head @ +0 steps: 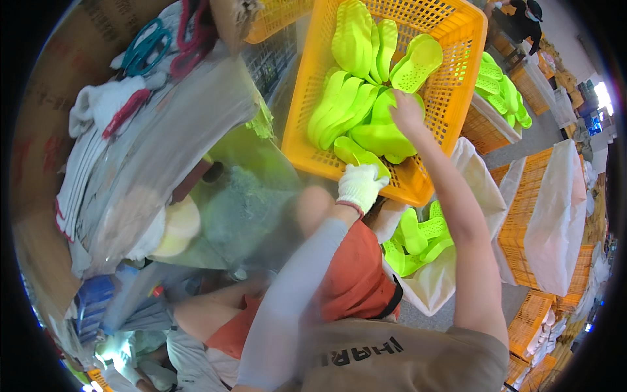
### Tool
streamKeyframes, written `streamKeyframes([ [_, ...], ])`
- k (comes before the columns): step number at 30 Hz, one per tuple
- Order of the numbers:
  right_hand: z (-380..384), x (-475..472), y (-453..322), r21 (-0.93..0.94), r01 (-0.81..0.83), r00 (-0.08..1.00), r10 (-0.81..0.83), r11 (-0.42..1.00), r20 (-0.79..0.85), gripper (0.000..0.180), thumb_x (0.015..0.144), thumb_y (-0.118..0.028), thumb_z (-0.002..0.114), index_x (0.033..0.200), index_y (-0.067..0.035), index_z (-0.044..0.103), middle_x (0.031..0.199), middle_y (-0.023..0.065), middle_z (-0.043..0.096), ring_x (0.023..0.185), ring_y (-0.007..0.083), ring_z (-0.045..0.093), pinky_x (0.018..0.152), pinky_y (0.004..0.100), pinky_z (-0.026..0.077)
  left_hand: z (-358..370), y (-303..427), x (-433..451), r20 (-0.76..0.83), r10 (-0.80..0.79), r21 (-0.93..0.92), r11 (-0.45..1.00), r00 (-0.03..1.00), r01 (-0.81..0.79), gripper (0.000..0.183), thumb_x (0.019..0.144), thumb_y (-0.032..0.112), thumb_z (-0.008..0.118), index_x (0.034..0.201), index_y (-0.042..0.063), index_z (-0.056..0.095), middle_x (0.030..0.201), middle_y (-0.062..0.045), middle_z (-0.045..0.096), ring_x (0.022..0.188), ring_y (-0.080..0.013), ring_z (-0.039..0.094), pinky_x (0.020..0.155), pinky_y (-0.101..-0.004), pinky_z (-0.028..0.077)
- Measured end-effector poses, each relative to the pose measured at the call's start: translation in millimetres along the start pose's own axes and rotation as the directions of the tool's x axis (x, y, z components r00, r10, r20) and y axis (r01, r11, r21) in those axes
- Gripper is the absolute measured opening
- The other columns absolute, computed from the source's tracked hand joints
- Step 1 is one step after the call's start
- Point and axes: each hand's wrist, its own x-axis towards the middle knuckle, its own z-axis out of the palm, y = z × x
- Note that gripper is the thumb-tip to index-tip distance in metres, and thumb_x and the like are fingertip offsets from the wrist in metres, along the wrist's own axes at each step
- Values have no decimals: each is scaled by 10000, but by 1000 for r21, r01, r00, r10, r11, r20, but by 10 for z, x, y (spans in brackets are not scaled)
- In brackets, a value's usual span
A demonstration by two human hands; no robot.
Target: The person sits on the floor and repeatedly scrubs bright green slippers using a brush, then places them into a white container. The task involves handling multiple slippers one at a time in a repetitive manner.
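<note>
My left hand [362,188], in a white knit glove, is at the near rim of a yellow plastic basket [290,122]. Its fingers close on the end of a lime-green foam shoe piece [355,152]. Farther in, my bare right hand [407,115] reaches over the basket and touches a rounded lime-green shoe piece [384,105]; its fingertips are partly hidden, so its grip cannot be told. Stacked lime-green shoe pieces [338,108] lie along the basket's left side, with more at the far end, some of them perforated [416,63].
Left, a plastic-covered surface [196,103] holds teal-handled scissors [147,46], a red-handled tool [126,112] and white gloves [93,105]. Below is a dusty greenish bin [245,210]. Right are lined baskets [526,220] and more green pieces [416,235]. A person [517,22] stands far off; another [122,357] is lower left.
</note>
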Motion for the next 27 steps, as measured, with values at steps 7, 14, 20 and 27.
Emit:
streamKeyframes([
  [7,1354,626,-758,450,-526,835,339,722,433,380,984,-337,644,874,26,661,705,209,700,622,383,686,629,459,556,-625,-86,-145,83,-87,-399,910,993,113,621,968,360,705,1418,-40,550,1459,-223,565,1376,-303,528,1164,-389,389],
  [14,-31,-1097,-1203,469,231,972,-183,853,-145,177,911,-135,730,829,-36,609,629,184,584,555,402,602,526,482,483,-1046,-335,890,-625,-3,-91,993,781,-69,900,856,402,786,1558,23,368,1421,-249,557,1302,-386,559,1104,-458,436],
  [20,-1065,-1231,-861,135,-728,477,354,672,805,251,985,-240,681,985,9,712,648,154,678,618,370,676,625,464,555,-810,-484,826,-333,-63,8,998,941,70,461,901,99,586,1356,49,534,1190,-283,652,1078,-469,643,947,-526,507],
  [27,-828,-261,-1254,459,114,954,-226,881,196,766,907,-343,760,1520,-42,411,1290,286,649,1210,456,602,1040,481,488,-380,-803,547,-336,-52,43,997,940,71,375,903,82,553,1273,21,570,1096,-264,692,988,-484,668,851,-546,532],
])
